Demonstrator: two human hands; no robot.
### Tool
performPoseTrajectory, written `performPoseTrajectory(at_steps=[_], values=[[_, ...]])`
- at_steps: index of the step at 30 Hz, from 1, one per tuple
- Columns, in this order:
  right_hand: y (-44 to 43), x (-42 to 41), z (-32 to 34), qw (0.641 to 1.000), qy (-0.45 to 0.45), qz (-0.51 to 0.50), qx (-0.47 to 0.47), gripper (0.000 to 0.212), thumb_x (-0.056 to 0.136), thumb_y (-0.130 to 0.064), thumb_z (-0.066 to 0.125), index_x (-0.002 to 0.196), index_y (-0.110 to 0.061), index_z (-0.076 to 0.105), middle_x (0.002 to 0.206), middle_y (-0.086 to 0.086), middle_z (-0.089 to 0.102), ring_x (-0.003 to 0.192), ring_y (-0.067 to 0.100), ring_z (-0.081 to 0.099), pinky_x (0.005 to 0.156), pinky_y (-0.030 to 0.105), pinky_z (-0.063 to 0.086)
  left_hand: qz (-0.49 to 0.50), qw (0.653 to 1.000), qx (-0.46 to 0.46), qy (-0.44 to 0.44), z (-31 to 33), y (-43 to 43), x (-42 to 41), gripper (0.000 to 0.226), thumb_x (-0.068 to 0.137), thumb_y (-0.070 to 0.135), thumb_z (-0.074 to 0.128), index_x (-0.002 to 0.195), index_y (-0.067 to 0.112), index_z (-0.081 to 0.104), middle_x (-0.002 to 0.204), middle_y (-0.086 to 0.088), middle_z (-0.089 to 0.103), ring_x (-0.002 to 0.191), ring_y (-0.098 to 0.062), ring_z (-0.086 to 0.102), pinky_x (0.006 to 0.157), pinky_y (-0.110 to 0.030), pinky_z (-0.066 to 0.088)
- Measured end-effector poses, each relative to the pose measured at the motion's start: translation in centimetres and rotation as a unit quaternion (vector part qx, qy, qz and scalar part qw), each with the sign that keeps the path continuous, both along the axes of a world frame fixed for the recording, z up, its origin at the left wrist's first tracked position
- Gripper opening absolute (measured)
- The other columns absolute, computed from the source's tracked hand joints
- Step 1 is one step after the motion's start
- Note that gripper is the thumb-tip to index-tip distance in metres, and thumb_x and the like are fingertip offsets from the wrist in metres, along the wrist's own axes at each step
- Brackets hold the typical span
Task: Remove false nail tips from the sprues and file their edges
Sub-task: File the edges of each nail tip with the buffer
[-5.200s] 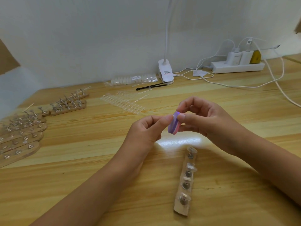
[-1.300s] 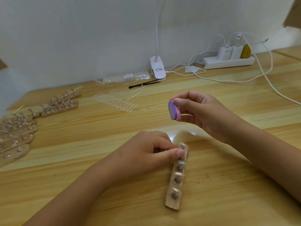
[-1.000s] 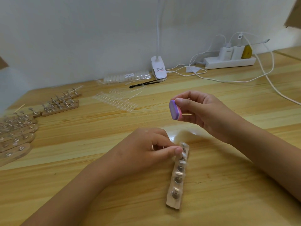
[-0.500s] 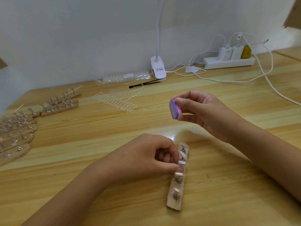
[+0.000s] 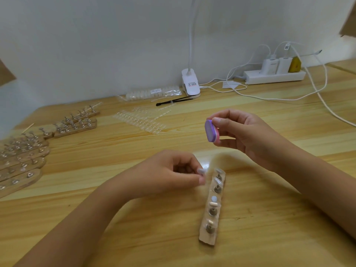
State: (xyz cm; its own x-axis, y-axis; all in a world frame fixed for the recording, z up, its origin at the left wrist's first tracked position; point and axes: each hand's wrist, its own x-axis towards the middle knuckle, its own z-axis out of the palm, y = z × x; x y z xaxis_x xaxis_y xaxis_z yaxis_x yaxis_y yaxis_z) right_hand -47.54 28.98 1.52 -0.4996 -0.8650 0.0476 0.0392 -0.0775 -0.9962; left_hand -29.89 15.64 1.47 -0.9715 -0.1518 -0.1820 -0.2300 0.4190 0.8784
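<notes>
My right hand grips a small purple-and-pink nail file block above the table. My left hand pinches a clear false nail tip between thumb and fingers, just left of a wooden holder strip. The strip lies lengthwise in front of me, with several metal studs, some bearing clear nail tips. One stud near its middle shows a bare white pad. Clear sprues of nail tips lie further back on the table.
Several wooden holder strips with studs lie at the left. At the back are a bag of nail tips, a black tool, a clip lamp base, a power strip and white cables.
My left hand went down from the file block to the holder strip, worked at its studs, and has now drawn back left with a nail tip. My right hand stayed raised.
</notes>
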Motion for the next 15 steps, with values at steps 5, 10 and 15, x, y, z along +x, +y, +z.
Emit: performPoseTrajectory(at_steps=[5,10,15], values=[[0.1,-0.1,0.1,1.000,-0.009,0.006,-0.005,0.028,0.079,-0.029,0.068,0.101,-0.014,0.074,0.088,0.004,0.068,0.076,0.009,0.064,0.066,0.019,0.054,0.127,0.982,0.109,0.086,-0.2,-0.2,-0.5,0.007,0.093,0.012,0.065,0.089,0.017,0.061,0.089,-0.001,0.078,0.079,-0.011,0.073,0.066,-0.015,0.051],[0.1,0.1,0.0,0.999,-0.007,0.035,-0.002,0.023,0.079,-0.030,0.068,0.096,-0.017,0.076,0.089,0.010,0.065,0.076,0.011,0.065,0.067,0.019,0.054,0.198,0.956,0.162,0.141,-1.0,0.0,-0.8,0.009,0.089,0.015,0.069,0.095,0.022,0.068,0.083,0.003,0.075,0.076,-0.006,0.068,0.069,-0.015,0.052],[0.1,0.3,-0.1,0.998,0.000,0.059,-0.002,0.020,0.080,-0.030,0.067,0.095,-0.018,0.076,0.088,0.007,0.067,0.076,0.010,0.066,0.067,0.018,0.054,0.194,0.960,0.114,0.165,-1.0,0.3,-0.8,0.016,0.084,0.029,0.072,0.099,0.024,0.076,0.088,0.005,0.075,0.081,-0.005,0.069,0.075,-0.013,0.051]])
